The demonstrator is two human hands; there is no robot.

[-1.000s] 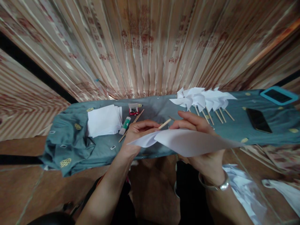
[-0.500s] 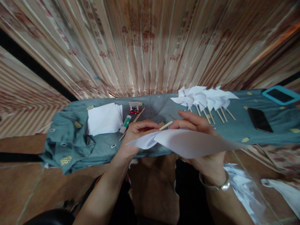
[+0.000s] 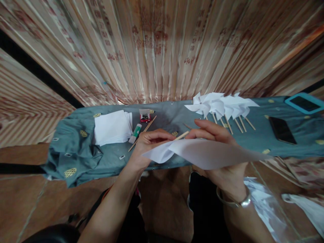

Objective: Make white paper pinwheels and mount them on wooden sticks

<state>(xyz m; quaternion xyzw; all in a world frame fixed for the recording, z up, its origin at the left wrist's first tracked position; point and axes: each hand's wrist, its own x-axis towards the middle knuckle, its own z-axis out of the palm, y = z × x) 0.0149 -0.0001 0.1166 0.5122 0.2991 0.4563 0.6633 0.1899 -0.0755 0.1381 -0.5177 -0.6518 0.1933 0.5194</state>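
Note:
My left hand [image 3: 149, 143] is closed around a thin wooden stick [image 3: 181, 135] whose tip pokes out to the right. My right hand [image 3: 217, 153] pinches the stick's tip with thumb and forefinger and supports a white folded paper pinwheel [image 3: 202, 153] from below. The paper hides most of my right fingers. Both hands hover just in front of a narrow table draped with a grey-green cloth [image 3: 76, 152].
On the cloth lie a stack of white paper squares [image 3: 112, 127], a glue stick [image 3: 135, 134], a small red box [image 3: 144, 116], a loose stick [image 3: 142, 133], several finished pinwheels [image 3: 220, 106], a black phone [image 3: 282, 130] and a blue-cased tablet [image 3: 303, 103]. A pleated curtain hangs behind.
The hands and the paper have shifted very slightly right; the stick's tip sits a little higher. The grip has not changed.

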